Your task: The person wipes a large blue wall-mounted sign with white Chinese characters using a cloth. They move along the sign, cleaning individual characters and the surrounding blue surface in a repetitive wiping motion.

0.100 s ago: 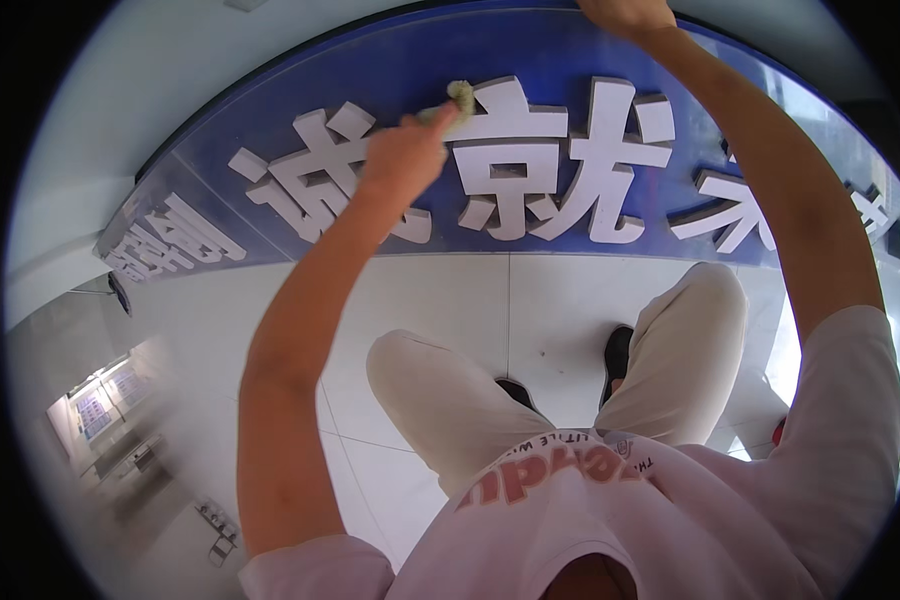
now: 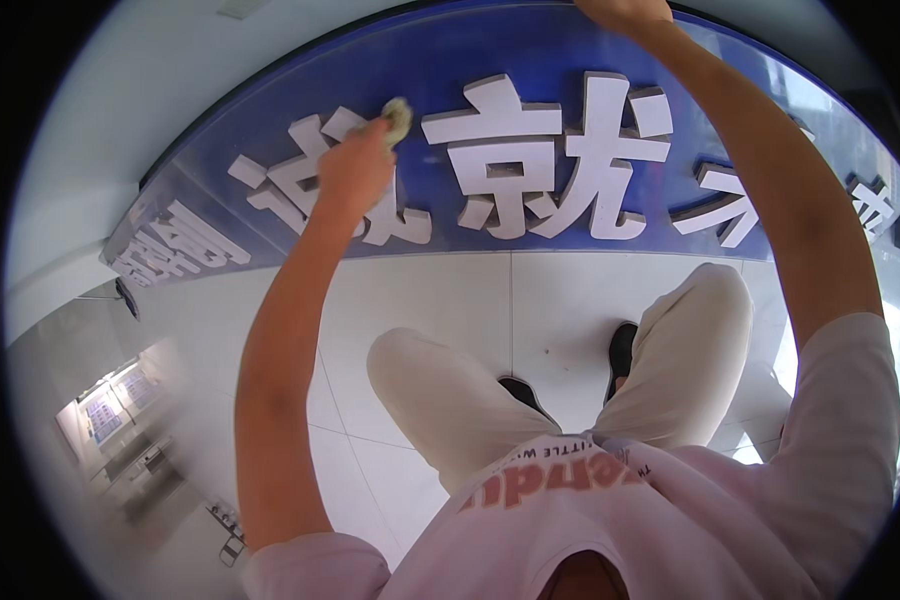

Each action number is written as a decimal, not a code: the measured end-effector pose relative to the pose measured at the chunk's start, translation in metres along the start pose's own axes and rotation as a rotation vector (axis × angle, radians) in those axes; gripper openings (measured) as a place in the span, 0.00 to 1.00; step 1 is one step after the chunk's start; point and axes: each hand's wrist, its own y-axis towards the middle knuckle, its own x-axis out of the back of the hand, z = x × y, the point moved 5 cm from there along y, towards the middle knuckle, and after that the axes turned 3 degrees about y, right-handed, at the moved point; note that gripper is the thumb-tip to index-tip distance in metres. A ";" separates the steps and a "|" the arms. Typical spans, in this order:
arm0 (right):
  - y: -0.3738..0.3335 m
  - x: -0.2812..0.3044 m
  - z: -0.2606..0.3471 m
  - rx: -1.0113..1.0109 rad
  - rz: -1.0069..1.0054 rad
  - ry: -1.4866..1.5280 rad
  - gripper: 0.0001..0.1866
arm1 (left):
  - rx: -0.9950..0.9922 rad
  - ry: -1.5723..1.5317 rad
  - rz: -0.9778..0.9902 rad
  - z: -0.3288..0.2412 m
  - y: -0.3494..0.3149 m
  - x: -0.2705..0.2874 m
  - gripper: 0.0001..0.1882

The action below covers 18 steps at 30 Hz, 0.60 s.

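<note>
A crumpled pale yellow-green cloth (image 2: 398,120) is in my left hand (image 2: 355,172), whose fingers are closed round it. Hand and cloth are at the blue sign panel (image 2: 420,75), over the upper right part of one raised white character (image 2: 300,135). Just right of the cloth stands another large white character (image 2: 500,122). My right hand (image 2: 625,12) is at the panel's upper edge, partly cut off by the picture's border, so its fingers do not show clearly. The right forearm covers part of a further white character (image 2: 725,185).
Below the panel spreads a pale tiled floor (image 2: 440,295). My bent knees in light trousers (image 2: 690,330) and dark shoes (image 2: 620,355) are close to the panel's lower edge. A lit wall display (image 2: 105,415) and a chair (image 2: 232,550) are off to the left.
My left hand has moved left and slightly down with the cloth, from beside the middle character to the one on its left. My right hand stays at the upper edge.
</note>
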 end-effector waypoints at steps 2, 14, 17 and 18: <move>-0.008 0.002 0.006 0.005 0.008 0.038 0.09 | 0.066 -0.235 -0.107 0.006 -0.013 -0.006 0.29; -0.007 0.005 0.010 -0.027 0.082 0.067 0.10 | 0.312 -1.836 0.016 -0.121 -0.012 -0.046 0.35; -0.015 -0.003 0.003 -0.008 0.031 0.034 0.10 | 0.179 -1.015 0.086 -0.120 -0.012 -0.028 0.39; -0.011 -0.001 0.004 -0.028 0.058 0.062 0.10 | 0.175 -0.841 0.139 -0.113 -0.010 -0.025 0.39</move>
